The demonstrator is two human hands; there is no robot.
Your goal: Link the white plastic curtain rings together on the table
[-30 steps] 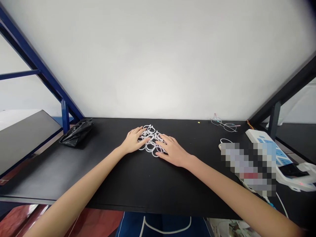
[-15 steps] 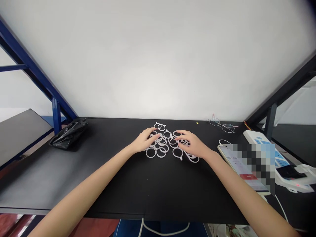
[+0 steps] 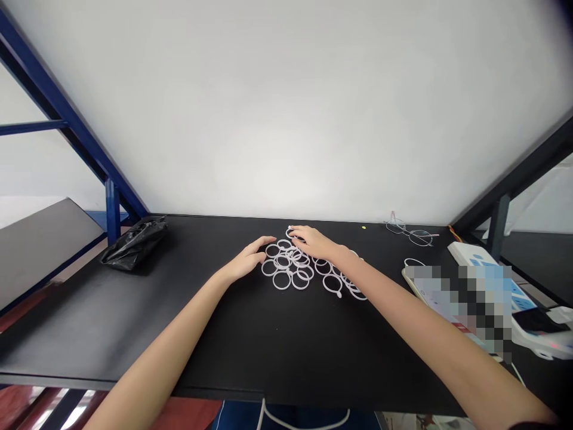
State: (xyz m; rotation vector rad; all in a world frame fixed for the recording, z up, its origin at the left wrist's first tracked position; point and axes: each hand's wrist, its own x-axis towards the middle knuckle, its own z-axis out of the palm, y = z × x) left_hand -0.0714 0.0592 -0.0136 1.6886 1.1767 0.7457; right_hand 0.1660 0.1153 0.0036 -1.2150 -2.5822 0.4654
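Note:
Several white plastic rings (image 3: 299, 267) lie spread in a loose patch on the black table (image 3: 224, 334). My left hand (image 3: 248, 258) rests at the patch's left edge, fingers stretched toward the nearest rings and holding nothing. My right hand (image 3: 313, 241) reaches across the far side of the patch, fingers out flat, its fingertips on the rings farthest from me. My right forearm crosses over the rings on the right.
A crumpled black plastic bag (image 3: 134, 245) lies at the table's back left beside a blue frame post (image 3: 113, 209). Eyeglasses (image 3: 409, 233) sit at the back right. A phone (image 3: 447, 292), a white power strip (image 3: 519, 298) and cables occupy the right side.
The rings, first bunched under both hands, have been spread out sideways. My right hand swept right, then came back to the far rings. My left hand slid to the patch's left edge.

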